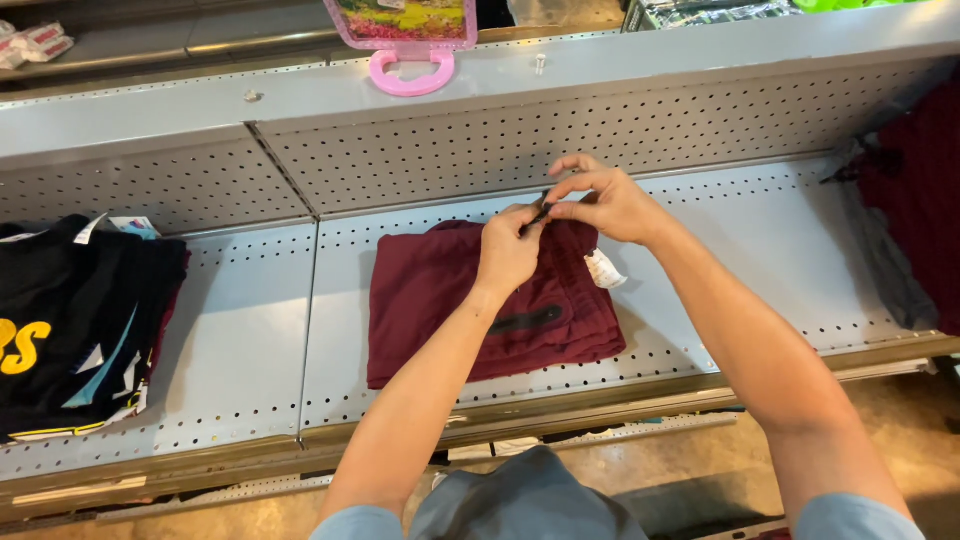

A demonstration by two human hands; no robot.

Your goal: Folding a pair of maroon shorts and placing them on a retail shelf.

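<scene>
A folded maroon garment (430,300) lies on the grey perforated metal shelf (240,340), with a white tag (604,269) at its right edge and a dark patch on its front. Both hands hover over its far edge. My left hand (505,250) and my right hand (603,203) pinch a thin dark drawstring (537,215) between their fingertips, holding it just above the garment's waistband.
A stack of black garments with yellow print (70,330) sits at the left of the shelf. Dark red and grey clothes (915,200) lie at the far right. A pink-framed item (408,40) stands on the upper ledge. Bare floor lies below the shelf's front edge.
</scene>
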